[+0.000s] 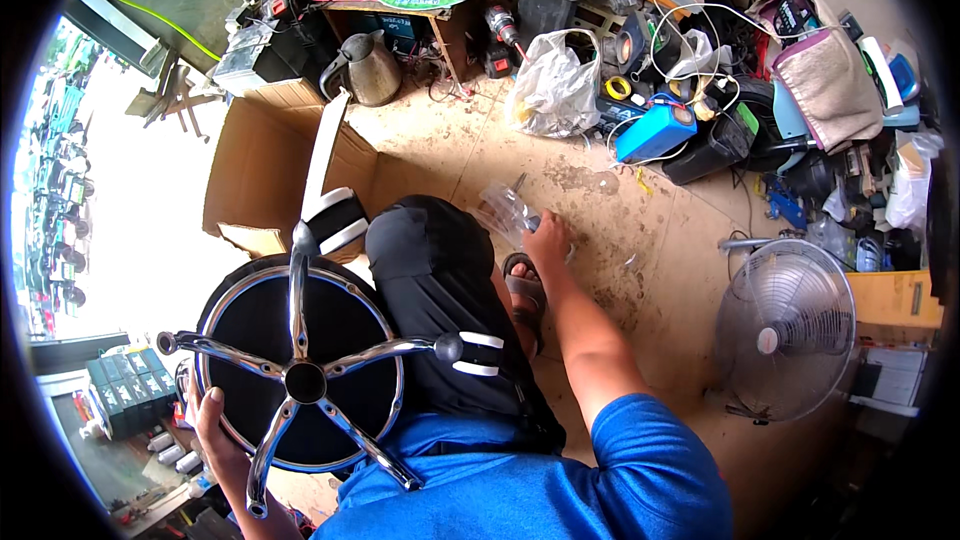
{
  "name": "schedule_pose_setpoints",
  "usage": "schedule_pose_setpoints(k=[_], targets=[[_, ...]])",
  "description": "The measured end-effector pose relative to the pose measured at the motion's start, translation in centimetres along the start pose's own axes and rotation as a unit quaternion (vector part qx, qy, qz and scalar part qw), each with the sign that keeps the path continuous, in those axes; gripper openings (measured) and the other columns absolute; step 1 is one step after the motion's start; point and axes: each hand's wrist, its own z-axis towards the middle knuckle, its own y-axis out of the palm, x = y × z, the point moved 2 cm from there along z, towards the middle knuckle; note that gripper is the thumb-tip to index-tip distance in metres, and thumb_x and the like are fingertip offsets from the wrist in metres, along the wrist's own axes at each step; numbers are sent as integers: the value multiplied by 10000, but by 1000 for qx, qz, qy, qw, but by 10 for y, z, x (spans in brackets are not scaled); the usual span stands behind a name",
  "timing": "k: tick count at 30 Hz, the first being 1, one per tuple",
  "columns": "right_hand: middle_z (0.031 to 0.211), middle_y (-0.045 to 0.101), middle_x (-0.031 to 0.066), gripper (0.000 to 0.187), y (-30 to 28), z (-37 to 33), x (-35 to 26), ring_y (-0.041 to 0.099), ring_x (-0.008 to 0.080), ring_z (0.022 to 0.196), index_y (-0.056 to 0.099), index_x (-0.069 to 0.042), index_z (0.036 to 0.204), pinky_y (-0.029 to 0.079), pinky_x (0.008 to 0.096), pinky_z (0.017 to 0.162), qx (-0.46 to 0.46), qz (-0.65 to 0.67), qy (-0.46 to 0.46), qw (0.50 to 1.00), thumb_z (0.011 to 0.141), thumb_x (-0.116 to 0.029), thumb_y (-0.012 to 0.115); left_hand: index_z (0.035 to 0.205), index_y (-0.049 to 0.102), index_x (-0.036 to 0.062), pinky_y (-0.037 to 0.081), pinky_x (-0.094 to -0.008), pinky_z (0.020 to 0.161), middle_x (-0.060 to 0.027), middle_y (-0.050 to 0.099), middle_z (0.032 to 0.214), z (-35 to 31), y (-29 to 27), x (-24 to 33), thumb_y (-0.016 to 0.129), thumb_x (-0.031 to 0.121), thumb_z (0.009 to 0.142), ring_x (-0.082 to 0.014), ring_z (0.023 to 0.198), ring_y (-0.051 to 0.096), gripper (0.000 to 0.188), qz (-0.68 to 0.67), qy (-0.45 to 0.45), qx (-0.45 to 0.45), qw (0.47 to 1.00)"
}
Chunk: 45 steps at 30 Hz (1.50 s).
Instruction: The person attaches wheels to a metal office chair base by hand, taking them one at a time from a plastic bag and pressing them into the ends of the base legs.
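An upturned swivel stool with a chrome five-legged base and a round black seat leans against my left thigh. Black-and-white casters sit on two legs: the upper caster and the right caster. The other three leg ends have no wheel. My left hand grips the stool's side at the chrome ring, its thumb up and its other fingers mostly hidden. Down by my sandalled foot, my right hand is closed at the edge of a clear plastic bag on the floor. Something dark shows by its fingertips.
An open cardboard box stands beyond the stool. A metal kettle, a white plastic bag and a blue battery pack lie farther off. At the right stands a round fan. Clutter lines the far right.
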Motion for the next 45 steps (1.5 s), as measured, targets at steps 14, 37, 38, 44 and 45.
schedule_pose_setpoints(k=[14,37,38,44,45], targets=[[888,812,91,454,13,6,119,725,187,722,841,46,992,570,348,667,-209,311,101,922,768,-305,1023,1598,544,0,524,-396,1110,-139,592,1438,-1,-6,-4,687,421,987,-256,1314,626,756,202,112,-19,973],[1087,805,239,454,-104,-39,14,776,439,1050,766,-137,1324,602,549,931,37,107,-29,993,874,-110,711,1528,558,-43,580,-382,1001,-170,702,1299,2,-6,4,779,477,885,-257,1143,707,857,-33,26,-88,995],[1126,801,253,458,-113,-39,8,771,452,1062,757,-128,1336,603,553,932,16,109,-31,993,880,-112,715,1531,555,-45,580,-382,1004,-171,703,1301,4,-8,3,780,472,885,-258,1146,707,857,-36,28,-98,994],[937,808,161,291,-128,-49,1,783,392,887,766,-130,1167,608,506,815,83,110,-86,987,882,-102,712,1571,529,-41,558,-401,1066,-179,693,1357,10,-13,-8,763,419,918,-274,1213,695,833,-80,29,-112,990],[919,803,156,279,-135,-48,-3,780,388,869,765,-133,1157,606,501,804,92,116,-94,985,885,-100,715,1587,521,-34,540,-409,1105,-182,688,1391,13,-18,-10,742,395,946,-283,1261,684,802,-83,33,-125,988]])
